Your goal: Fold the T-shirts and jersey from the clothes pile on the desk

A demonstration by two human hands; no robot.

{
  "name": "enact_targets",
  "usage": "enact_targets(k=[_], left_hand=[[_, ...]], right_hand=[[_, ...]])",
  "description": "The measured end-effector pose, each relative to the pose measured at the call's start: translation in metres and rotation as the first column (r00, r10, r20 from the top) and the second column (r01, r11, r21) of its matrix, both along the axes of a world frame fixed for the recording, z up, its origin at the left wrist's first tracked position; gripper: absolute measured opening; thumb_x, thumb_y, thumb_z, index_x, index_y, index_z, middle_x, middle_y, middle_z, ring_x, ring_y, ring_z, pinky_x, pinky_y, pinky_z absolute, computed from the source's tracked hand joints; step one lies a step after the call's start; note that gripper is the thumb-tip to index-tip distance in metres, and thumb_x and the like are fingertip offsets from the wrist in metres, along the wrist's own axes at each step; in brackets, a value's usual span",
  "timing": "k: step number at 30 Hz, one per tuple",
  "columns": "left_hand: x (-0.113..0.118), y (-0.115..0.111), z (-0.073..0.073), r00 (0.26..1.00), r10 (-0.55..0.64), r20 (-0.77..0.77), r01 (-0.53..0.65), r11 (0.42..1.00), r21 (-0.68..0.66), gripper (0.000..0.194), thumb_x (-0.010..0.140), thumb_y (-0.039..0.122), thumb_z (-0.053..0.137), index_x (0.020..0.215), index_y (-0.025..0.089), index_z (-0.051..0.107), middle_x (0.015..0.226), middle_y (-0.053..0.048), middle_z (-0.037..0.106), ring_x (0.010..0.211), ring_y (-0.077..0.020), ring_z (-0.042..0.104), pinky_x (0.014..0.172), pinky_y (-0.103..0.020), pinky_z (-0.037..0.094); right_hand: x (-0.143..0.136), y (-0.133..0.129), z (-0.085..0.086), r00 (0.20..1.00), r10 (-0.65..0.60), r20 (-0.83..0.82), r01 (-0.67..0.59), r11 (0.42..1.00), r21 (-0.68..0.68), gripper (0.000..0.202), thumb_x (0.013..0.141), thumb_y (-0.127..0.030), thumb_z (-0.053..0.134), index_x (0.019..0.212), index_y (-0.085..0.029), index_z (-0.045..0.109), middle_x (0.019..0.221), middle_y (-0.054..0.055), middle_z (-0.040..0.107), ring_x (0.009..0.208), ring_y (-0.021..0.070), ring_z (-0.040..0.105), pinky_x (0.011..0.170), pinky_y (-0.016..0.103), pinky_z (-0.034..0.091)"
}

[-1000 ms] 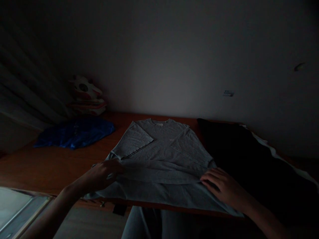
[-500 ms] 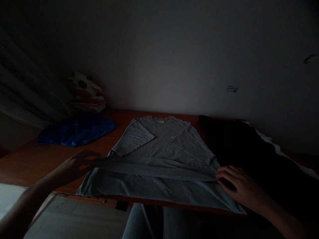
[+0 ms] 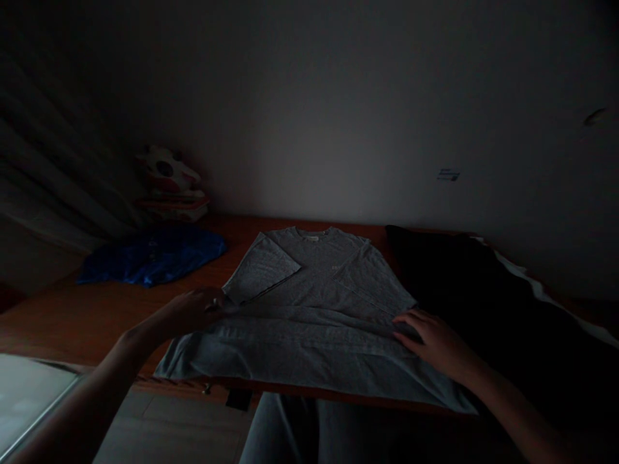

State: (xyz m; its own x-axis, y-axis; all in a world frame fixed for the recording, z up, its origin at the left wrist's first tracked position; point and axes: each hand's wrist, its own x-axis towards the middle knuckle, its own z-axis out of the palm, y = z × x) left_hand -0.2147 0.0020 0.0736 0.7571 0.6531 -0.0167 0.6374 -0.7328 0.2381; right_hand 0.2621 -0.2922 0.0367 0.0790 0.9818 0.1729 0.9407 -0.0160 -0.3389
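Note:
A grey T-shirt point(image 3: 314, 283) lies spread on the wooden table, collar toward the wall, both sleeves turned inward over its front. A raised fold of cloth runs across its lower part, and the hem lies along the table's front edge. At the shirt's left side, just below the left sleeve, my left hand point(image 3: 200, 309) touches the cloth; its fingertips are too dark to make out. My right hand point(image 3: 428, 335) rests at the right end of the fold, below the right sleeve, with thumb and fingers apart on the cloth.
On the wooden table point(image 3: 62, 309), a blue plastic bag point(image 3: 155, 254) lies at the left. Behind it a plush toy point(image 3: 169, 169) sits on stacked boxes or books point(image 3: 176, 207). Black cloth point(image 3: 483, 296) covers the right side. My knees point(image 3: 300, 428) are below the front edge.
Both hands have moved inward and slightly up along the shirt's sides. The fold across the lower shirt lies flatter, and my right hand's grip on its end has loosened.

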Motion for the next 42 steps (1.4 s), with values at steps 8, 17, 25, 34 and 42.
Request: enact_targets(k=[8, 17, 25, 34, 42], left_hand=[[-0.001, 0.006, -0.001, 1.0, -0.018, -0.024, 0.014, 0.99, -0.14, 0.037, 0.084, 0.033, 0.054, 0.115, 0.019, 0.07, 0.096, -0.009, 0.076, 0.079, -0.0223, 0.072, 0.071, -0.029, 0.054], [-0.028, 0.002, 0.001, 0.993, -0.093, 0.078, 0.097, 0.994, -0.048, 0.02, 0.085, 0.03, 0.055, 0.089, 0.019, 0.071, 0.09, -0.006, 0.074, 0.08, -0.0185, 0.07, 0.075, -0.025, 0.053], [-0.028, -0.004, -0.005, 0.994, -0.109, 0.027, 0.109, 0.994, -0.006, 0.031, 0.085, 0.044, 0.066, 0.105, 0.022, 0.074, 0.099, -0.008, 0.076, 0.086, -0.0216, 0.072, 0.078, -0.028, 0.056], [-0.01, -0.006, -0.004, 0.989, -0.141, 0.053, 0.148, 0.975, -0.166, 0.031, 0.088, 0.043, 0.065, 0.109, 0.022, 0.073, 0.101, -0.006, 0.075, 0.084, -0.0199, 0.07, 0.075, -0.027, 0.056], [-0.009, -0.011, 0.002, 0.991, -0.129, 0.044, 0.133, 0.987, -0.093, 0.017, 0.084, 0.029, 0.06, 0.094, 0.02, 0.071, 0.092, -0.004, 0.072, 0.08, -0.0172, 0.067, 0.075, -0.026, 0.051]], right_hand=[[-0.003, 0.006, 0.004, 0.996, 0.051, -0.078, -0.058, 0.994, -0.092, 0.013, 0.087, -0.02, 0.056, 0.087, -0.023, 0.068, 0.082, 0.003, 0.069, 0.074, 0.0174, 0.067, 0.07, 0.03, 0.053], [-0.007, -0.017, 0.008, 0.988, 0.057, -0.141, -0.069, 0.994, -0.082, 0.01, 0.082, -0.019, 0.057, 0.086, -0.025, 0.063, 0.096, 0.003, 0.075, 0.09, 0.0202, 0.071, 0.086, 0.036, 0.054], [-0.008, -0.016, 0.02, 0.966, -0.012, -0.257, -0.049, 0.972, -0.23, 0.02, 0.092, -0.043, 0.06, 0.088, -0.024, 0.067, 0.092, 0.004, 0.073, 0.089, 0.0204, 0.069, 0.085, 0.035, 0.052], [-0.003, -0.01, 0.016, 0.996, 0.081, -0.042, -0.087, 0.981, -0.175, 0.004, 0.083, -0.029, 0.07, 0.087, -0.027, 0.071, 0.083, 0.001, 0.069, 0.084, 0.021, 0.066, 0.085, 0.04, 0.049], [-0.005, -0.02, 0.016, 0.991, 0.12, 0.057, -0.122, 0.992, 0.032, 0.009, 0.091, -0.022, 0.058, 0.086, -0.026, 0.064, 0.082, 0.001, 0.067, 0.077, 0.0184, 0.066, 0.072, 0.033, 0.052]])
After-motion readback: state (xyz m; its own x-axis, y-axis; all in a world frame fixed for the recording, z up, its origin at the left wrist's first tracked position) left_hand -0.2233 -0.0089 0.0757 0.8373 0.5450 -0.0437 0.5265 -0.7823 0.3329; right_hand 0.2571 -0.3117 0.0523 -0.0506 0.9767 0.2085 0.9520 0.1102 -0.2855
